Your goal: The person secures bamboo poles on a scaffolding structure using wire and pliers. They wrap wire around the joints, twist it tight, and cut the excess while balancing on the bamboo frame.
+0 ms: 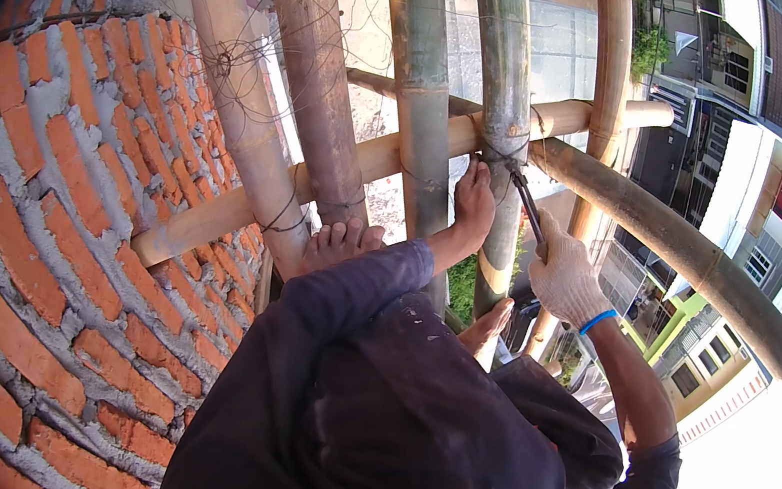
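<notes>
Head view, looking down from bamboo scaffolding.

Right hand: in a white work glove, blue band at the wrist, fingers wrapped tight round the handle of a dark metal tool. Tool tip set against the wire lashing where an upright bamboo pole crosses the horizontal bamboo pole.

Left hand: out of sight; state of its fingers cannot be told.

Bare feet: one foot pressed against the upright pole just below the lashing, another foot resting on the horizontal pole, toes forward; a third bare foot lower down, between the poles, owner unclear.

Dark trousers filling the lower middle, flecked with pale dust.

Brick wall: orange bricks in rough grey mortar, at the left, touching the horizontal pole's lower end.

Further bamboo uprights bound with thin wire; one thick slanting pole at the right.

Houses and street far below, right side.
</notes>
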The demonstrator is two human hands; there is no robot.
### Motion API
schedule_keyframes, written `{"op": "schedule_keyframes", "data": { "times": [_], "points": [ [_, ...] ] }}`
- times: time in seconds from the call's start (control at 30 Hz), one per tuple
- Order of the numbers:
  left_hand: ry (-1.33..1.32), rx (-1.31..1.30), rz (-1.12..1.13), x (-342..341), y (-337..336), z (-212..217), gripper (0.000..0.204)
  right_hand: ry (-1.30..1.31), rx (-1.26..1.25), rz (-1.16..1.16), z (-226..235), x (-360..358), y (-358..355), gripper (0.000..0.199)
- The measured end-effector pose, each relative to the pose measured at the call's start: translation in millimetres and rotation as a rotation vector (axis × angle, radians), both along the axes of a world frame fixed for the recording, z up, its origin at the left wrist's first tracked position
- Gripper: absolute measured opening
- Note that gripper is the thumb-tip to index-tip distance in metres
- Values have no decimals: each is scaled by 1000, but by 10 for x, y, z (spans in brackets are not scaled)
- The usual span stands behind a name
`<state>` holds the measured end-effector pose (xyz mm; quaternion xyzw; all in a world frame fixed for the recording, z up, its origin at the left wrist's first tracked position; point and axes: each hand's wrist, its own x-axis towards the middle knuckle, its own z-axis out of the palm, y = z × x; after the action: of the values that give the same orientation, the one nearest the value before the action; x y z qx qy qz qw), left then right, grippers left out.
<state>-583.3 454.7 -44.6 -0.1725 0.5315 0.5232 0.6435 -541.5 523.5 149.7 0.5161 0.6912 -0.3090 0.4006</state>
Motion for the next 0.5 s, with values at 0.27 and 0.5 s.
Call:
{"op": "schedule_keyframes", "data": {
  "times": [0.27,0.5],
  "points": [
    [-6,36,80,4,-59,-67,54,240,161,-8,-320,468,-119,62],
    [187,40,-72,1,-99,10,49,241,48,-132,-217,379,-88,53]
  ]
}}
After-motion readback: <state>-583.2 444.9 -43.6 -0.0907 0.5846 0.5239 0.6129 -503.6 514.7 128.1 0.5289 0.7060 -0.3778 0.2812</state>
